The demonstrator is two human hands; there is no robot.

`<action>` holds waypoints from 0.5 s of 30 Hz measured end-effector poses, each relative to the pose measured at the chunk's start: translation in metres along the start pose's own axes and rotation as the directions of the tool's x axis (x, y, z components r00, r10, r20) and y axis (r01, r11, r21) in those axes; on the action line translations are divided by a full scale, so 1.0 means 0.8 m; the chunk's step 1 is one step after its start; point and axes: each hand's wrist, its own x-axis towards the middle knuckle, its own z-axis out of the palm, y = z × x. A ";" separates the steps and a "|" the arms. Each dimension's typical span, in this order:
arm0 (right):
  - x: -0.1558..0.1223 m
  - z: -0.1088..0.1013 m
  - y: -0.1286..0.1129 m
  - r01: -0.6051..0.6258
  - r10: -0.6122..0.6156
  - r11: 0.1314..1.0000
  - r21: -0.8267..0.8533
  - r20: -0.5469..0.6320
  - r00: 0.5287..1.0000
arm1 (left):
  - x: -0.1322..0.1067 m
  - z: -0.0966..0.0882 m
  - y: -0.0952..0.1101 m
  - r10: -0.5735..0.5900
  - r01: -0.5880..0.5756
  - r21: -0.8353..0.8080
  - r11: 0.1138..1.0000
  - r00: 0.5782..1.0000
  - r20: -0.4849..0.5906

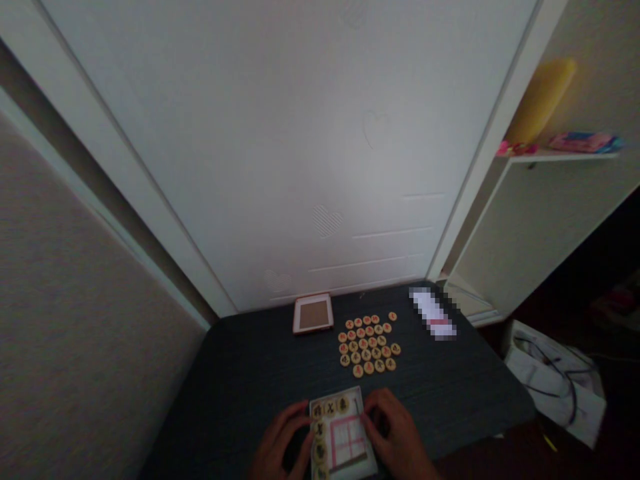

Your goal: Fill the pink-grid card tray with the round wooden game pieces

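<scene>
A shallow white-edged box lies at the near edge of the dark table, between my two hands. My left hand is closed on its left side, with fingertips and thumb at the edge. On the opposite side, the thumb and fingers of my right hand pinch the box's right edge. Inside, several round Chinese chess pieces with dark characters line the left and far sides. A sheet with pink lines shows beside them. Beyond the box, loose Chinese chess pieces, red and dark lettered, lie in uneven rows.
A pinkish-framed tray or lid lies at the back of the dark table, near the white panel. A blurred-out white item is at the back right. Off the table's right side stands a white box with cables.
</scene>
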 end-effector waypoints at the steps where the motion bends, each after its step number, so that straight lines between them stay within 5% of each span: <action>1: 0.001 0.002 0.002 0.002 -0.002 1.000 0.003 0.003 1.000 | -0.001 0.001 0.001 0.004 -0.005 0.004 1.000 1.000 0.013; 15: 0.007 0.007 0.007 -0.017 0.017 0.998 -0.067 -0.012 1.000 | 0.002 0.000 0.013 0.002 -0.002 0.007 1.000 1.000 0.015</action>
